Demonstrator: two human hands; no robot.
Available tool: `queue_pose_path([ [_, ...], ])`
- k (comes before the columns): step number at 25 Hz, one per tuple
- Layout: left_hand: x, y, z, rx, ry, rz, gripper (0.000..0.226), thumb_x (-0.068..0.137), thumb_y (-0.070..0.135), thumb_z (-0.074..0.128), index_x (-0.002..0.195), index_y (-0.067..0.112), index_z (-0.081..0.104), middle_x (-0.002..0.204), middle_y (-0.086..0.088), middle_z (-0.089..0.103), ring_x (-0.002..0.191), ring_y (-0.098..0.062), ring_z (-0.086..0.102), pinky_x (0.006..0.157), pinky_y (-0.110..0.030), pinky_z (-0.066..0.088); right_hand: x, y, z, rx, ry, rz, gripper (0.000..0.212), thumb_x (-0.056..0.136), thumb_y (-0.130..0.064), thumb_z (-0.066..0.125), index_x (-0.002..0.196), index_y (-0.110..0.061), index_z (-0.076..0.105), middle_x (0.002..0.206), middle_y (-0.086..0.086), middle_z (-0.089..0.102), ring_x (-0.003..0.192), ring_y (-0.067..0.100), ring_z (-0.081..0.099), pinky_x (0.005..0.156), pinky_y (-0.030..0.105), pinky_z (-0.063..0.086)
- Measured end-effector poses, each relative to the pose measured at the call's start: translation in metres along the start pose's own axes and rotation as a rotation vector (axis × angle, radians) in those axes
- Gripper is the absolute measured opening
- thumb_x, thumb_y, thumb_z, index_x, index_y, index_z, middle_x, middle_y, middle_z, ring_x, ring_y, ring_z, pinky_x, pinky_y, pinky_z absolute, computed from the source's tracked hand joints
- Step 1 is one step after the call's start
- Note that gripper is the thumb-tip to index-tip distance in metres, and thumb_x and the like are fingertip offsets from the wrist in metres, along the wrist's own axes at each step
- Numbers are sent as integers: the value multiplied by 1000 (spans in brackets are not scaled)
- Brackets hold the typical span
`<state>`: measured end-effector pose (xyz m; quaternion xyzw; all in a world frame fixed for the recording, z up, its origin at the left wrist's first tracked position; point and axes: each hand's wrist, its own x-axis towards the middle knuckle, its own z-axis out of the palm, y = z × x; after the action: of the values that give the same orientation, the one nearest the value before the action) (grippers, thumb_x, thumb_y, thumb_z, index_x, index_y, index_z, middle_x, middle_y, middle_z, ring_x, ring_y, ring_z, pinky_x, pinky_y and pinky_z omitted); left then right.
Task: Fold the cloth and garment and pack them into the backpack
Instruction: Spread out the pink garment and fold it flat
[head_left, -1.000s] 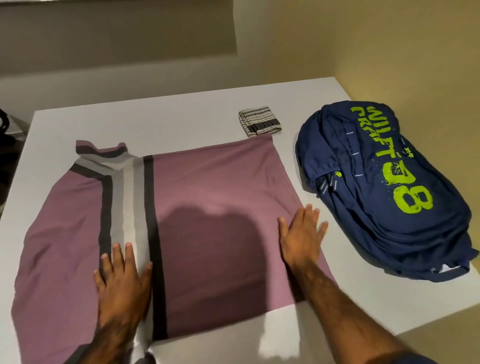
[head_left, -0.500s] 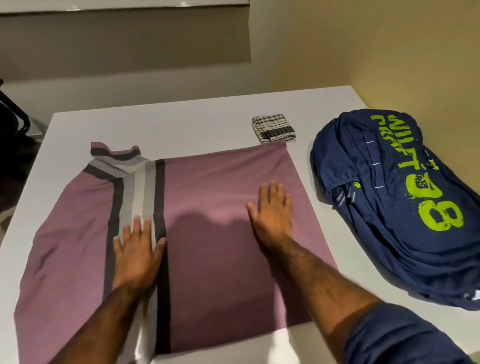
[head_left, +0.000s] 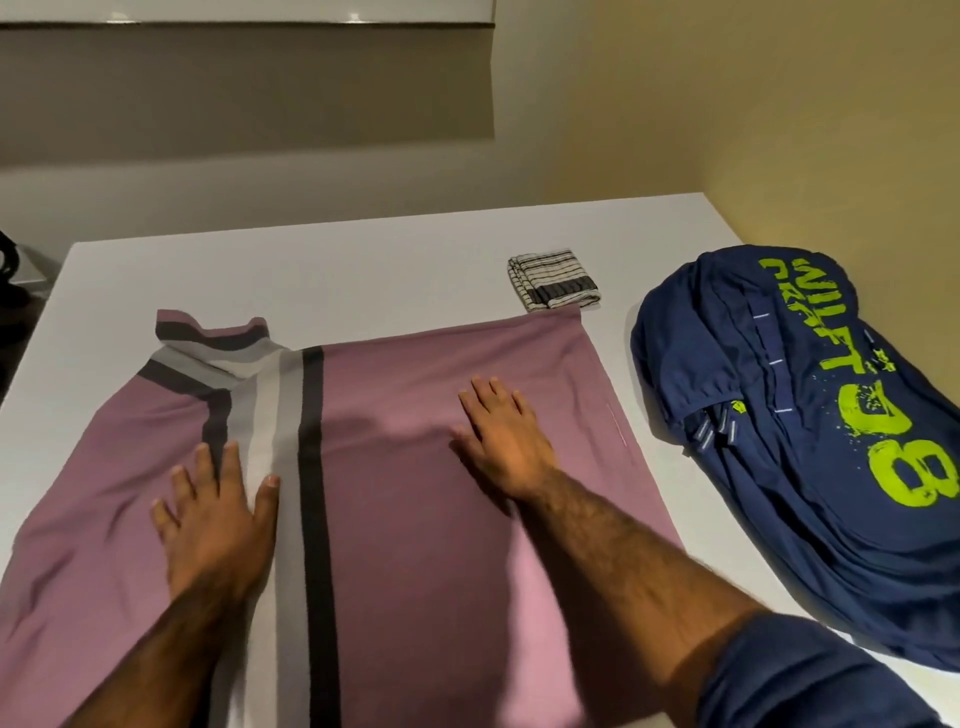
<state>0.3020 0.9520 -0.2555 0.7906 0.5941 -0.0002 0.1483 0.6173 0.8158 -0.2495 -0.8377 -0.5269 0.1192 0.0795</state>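
Observation:
A mauve garment (head_left: 415, 545) with grey, white and black stripes lies spread flat on the white table (head_left: 363, 260). My left hand (head_left: 218, 519) presses flat on its striped band, fingers apart. My right hand (head_left: 506, 441) lies flat on the plain mauve part, right of the stripes, palm down. A small folded striped cloth (head_left: 553, 286) sits just beyond the garment's far right corner. The navy backpack (head_left: 810, 457) with lime-green lettering lies on its side at the table's right; its zipper pulls face the garment.
A beige wall runs close along the table's right side behind the backpack. A dark object (head_left: 10, 260) stands off the table's far left corner. Bare table surface shows beyond the garment.
Both hands have slid away from me across the garment, the right one moving left from its right edge to the middle. The view has shifted slightly.

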Motion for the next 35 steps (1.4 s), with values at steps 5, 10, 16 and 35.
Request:
queue_pose_path([
  [5, 8, -26, 2, 60, 26, -18, 80, 98, 73, 9, 163, 29, -6, 171, -6, -7, 156, -36, -5, 124, -60, 0, 25, 72, -33, 21, 136, 687, 75, 105, -58, 16, 161, -9, 13, 169, 14, 6, 156, 32, 1, 126, 52, 3],
  [10, 7, -24, 5, 81, 29, -7, 88, 91, 77, -1, 163, 27, -2, 171, -7, -3, 156, -37, 0, 123, -62, 4, 16, 2, -1, -32, -35, 38, 73, 104, -60, 22, 163, -17, 11, 170, 4, 2, 157, 23, -2, 126, 49, 1],
  [16, 10, -6, -5, 75, 36, 7, 77, 99, 67, 5, 163, 24, -2, 171, -8, -6, 157, -33, -6, 125, -58, 2, 57, 19, -27, -17, 110, 628, 77, 103, -57, 23, 159, -5, 18, 166, 23, 14, 154, 40, 8, 123, 59, 13],
  [35, 36, -136, -45, 122, -21, 147, 73, 99, 69, -2, 162, 32, -4, 169, 7, -11, 157, -18, -11, 127, -45, -6, 56, -103, 36, -175, -49, -7, 79, 96, -71, -7, 161, -25, -11, 168, 4, -16, 155, 26, -15, 124, 57, -2],
])
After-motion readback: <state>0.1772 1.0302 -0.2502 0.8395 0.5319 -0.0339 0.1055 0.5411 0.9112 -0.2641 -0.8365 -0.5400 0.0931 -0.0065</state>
